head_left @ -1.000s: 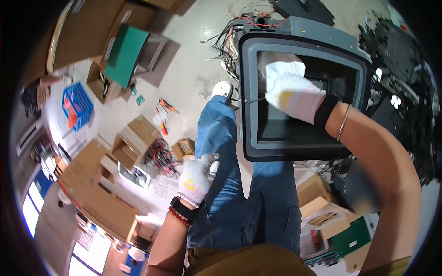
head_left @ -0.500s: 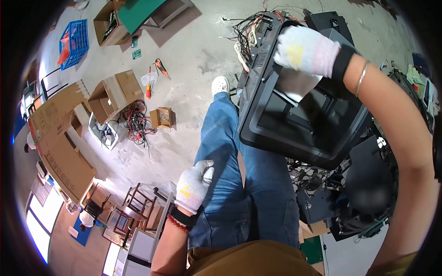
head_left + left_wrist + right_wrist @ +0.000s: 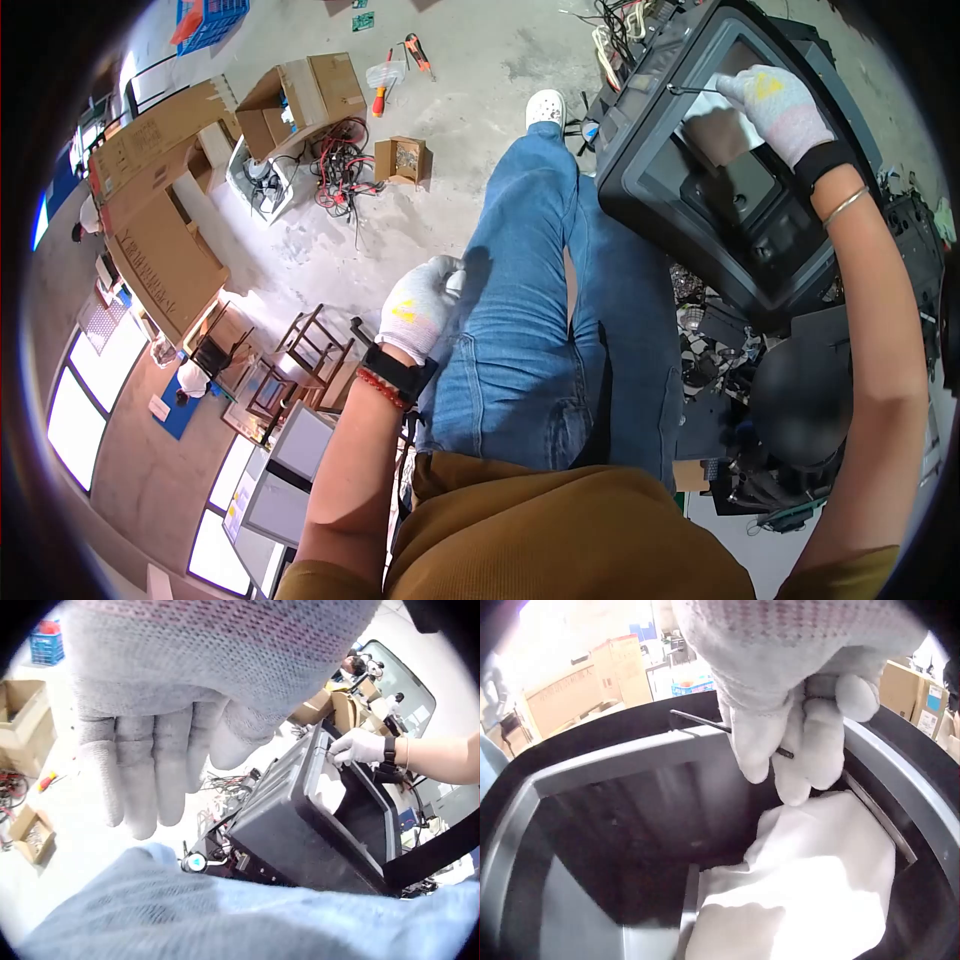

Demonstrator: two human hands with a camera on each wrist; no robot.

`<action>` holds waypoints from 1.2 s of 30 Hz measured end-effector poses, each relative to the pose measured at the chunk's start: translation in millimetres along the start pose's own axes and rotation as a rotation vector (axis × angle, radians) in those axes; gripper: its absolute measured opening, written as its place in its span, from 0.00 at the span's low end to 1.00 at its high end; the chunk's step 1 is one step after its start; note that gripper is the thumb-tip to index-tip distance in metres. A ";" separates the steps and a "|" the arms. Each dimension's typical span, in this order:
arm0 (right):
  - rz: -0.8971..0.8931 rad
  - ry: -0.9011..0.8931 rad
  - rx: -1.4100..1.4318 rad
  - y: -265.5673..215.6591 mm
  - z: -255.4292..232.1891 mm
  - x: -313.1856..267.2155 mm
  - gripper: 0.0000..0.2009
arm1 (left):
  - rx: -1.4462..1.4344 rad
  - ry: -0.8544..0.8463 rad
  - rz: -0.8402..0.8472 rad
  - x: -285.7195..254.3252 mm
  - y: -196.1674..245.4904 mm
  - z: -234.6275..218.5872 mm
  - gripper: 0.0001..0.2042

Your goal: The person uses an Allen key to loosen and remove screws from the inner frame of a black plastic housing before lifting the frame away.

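Observation:
A large black open case (image 3: 672, 250) leans by the knees. Over its opening, the gloved right hand (image 3: 778, 108) pinches a thin black rod (image 3: 690, 91), seen between the fingertips in the right wrist view (image 3: 697, 718). Below those fingers a white crumpled sheet or cloth (image 3: 817, 877) hangs inside the case; whether the hand also grips it, I cannot tell. The gloved left hand (image 3: 418, 308) hangs beside the left thigh, holding nothing. Its fingers hang loose and slightly bent in the left wrist view (image 3: 195, 697).
Cables (image 3: 342, 170), a small cardboard box (image 3: 402, 160), a larger box (image 3: 270, 110) and orange-handled tools (image 3: 417, 52) lie on the floor to the left. Dark dismantled parts (image 3: 715, 325) are piled at the right, beside the case. A chair and table stand at lower left.
The view has turned and shifted. My right hand has come up out of the case's opening to its upper side. The case now sits more tilted. My left hand has stayed by the thigh.

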State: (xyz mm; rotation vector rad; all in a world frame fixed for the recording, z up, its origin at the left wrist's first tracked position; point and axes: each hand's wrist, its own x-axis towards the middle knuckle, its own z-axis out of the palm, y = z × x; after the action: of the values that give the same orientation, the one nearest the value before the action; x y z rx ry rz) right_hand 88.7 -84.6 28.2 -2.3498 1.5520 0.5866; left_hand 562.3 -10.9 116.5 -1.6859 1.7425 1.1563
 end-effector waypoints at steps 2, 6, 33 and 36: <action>-0.061 0.030 0.111 8.9 7.8 -2.1 0.18 | -0.073 -0.089 -0.127 0.7 -21.6 7.3 0.09; -0.120 0.202 0.070 17.3 34.2 2.5 0.21 | -0.261 -0.132 -0.236 5.8 -50.8 19.0 0.10; -0.092 0.221 0.301 7.6 7.8 -7.5 0.07 | -0.437 -0.160 -0.245 30.0 5.0 -4.4 0.09; -0.016 0.164 0.348 4.8 20.4 -8.2 0.08 | -0.419 -0.154 -0.251 29.9 15.0 -11.1 0.09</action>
State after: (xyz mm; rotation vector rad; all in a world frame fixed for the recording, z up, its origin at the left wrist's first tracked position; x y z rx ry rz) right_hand 77.6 -71.0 14.0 -2.1830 1.5538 0.1068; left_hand 545.8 -38.9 102.5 -1.9225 1.2111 1.5583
